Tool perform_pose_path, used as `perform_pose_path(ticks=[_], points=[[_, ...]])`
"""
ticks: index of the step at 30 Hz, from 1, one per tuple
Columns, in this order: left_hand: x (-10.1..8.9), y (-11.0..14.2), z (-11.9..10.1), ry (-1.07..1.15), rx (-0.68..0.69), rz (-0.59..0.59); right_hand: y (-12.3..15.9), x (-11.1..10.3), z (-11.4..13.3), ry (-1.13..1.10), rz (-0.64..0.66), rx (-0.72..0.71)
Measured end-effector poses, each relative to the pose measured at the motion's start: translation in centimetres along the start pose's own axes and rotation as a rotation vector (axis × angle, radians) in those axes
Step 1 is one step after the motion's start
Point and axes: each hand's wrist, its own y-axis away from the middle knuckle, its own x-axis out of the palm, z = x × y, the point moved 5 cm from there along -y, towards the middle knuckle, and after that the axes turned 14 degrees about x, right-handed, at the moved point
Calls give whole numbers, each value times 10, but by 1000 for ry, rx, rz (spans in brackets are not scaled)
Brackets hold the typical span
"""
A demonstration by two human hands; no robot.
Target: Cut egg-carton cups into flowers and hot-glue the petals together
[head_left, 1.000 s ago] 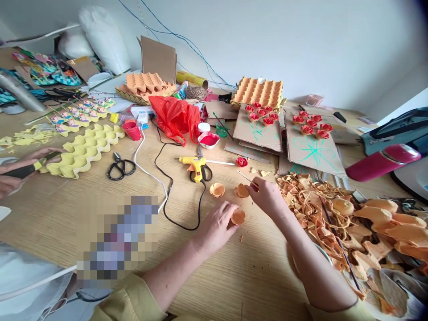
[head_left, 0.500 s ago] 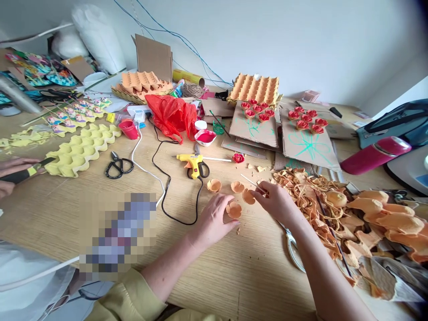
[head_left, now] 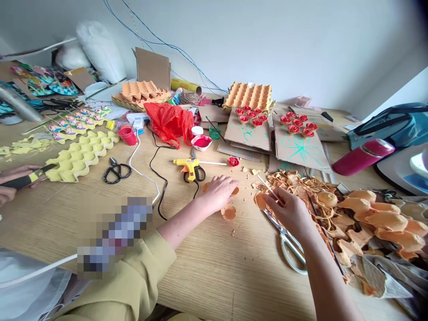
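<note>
My left hand (head_left: 220, 192) curls palm down over an orange egg-carton cup (head_left: 235, 191), fingers bent around it; the thumb is hidden. A second cup (head_left: 206, 186) shows partly behind this hand. Just below lies a petal-cut cup (head_left: 229, 212), apart from the fingers. My right hand (head_left: 290, 208) grips a thin pale stick (head_left: 265, 183), with another orange cup (head_left: 259, 200) at its fingertips. White-handled scissors (head_left: 284, 240) lie beneath the right hand. Beyond the left hand rests a yellow hot glue gun (head_left: 190, 167), near a red paper rose (head_left: 233, 162).
Carton scraps (head_left: 334, 223) pile up at right, near a magenta flask (head_left: 364, 157). Red flowers stand on cardboard (head_left: 301, 151) at the back. Black scissors (head_left: 117, 170) and a red cup (head_left: 127, 135) lie left. Another person's hands (head_left: 13, 178) hold a tool at a yellow egg tray (head_left: 80, 154).
My left hand has moved up from the nearest cup onto the one behind it. My right hand has shifted right with the stick and a cup, uncovering the scissors.
</note>
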Motion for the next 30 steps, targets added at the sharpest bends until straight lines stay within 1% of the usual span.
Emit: perform_pose_path(ticks=[2,4,7,10,12,14,16,21,25,28,30], points=[[3,-4,1,2,4,47,5,-3,-6,-34,-10,4],[-1,-1,0,1,-7,50,10,-5,-10,-59,-5,16],[-15,13,-8,56,-29,24,16,-6,-13,-82,16,38],[-21,30,-20,140,-59,76,19,-3,-16,-75,36,69],[-17,38,-26,164,-79,131,19,1,-18,-63,55,86],[-10,42,-29,183,-108,152,20,5,-20,-69,75,88],[-3,45,-30,210,-125,143,20,7,-19,-83,79,80],[8,51,-32,257,-112,115,24,6,-12,-87,93,69],[10,45,-32,244,-98,103,26,3,-11,-85,53,44],[8,30,-27,204,-93,11,25,1,-13,-76,8,36],[12,19,-22,170,-87,-48,26,2,-16,-63,-13,38]])
